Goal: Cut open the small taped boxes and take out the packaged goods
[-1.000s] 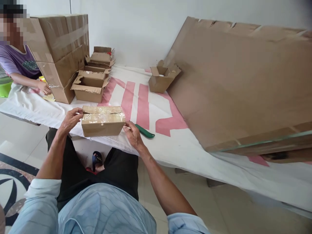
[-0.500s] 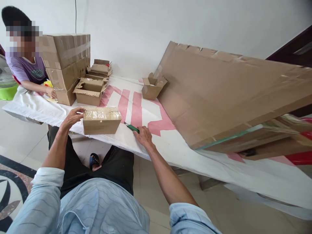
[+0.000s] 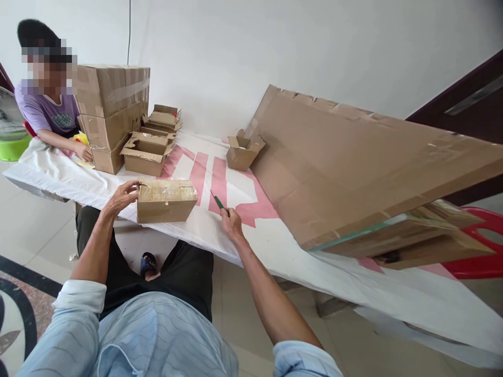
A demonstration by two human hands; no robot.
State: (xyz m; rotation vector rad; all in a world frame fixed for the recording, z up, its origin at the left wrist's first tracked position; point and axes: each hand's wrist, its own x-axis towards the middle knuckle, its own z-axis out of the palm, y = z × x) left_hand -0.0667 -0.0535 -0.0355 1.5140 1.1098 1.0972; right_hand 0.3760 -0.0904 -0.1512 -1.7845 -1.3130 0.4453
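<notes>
A closed cardboard box [image 3: 167,209] with shiny clear tape along its top sits at the table's near edge. My left hand [image 3: 122,199] grips its left end, with the fingers at the upper corner. To the right of the box and apart from it, my right hand [image 3: 231,222] is closed around a green utility knife [image 3: 218,202]. Its thin blade points up and away from me, slightly to the left, over the pink-and-white cloth. Part of the handle is hidden in my fist.
Taped boxes [image 3: 113,94] are stacked at the left, beside several open boxes [image 3: 145,152]. A small open box [image 3: 243,152] stands near a large tilted cardboard box [image 3: 353,167] on the right. Across the left end, a person [image 3: 51,110] rests an arm on the table [image 3: 66,175].
The knife has swung from pointing left to pointing more upward, away from me. My left hand stays on the taped box. The whole view has shifted slightly.
</notes>
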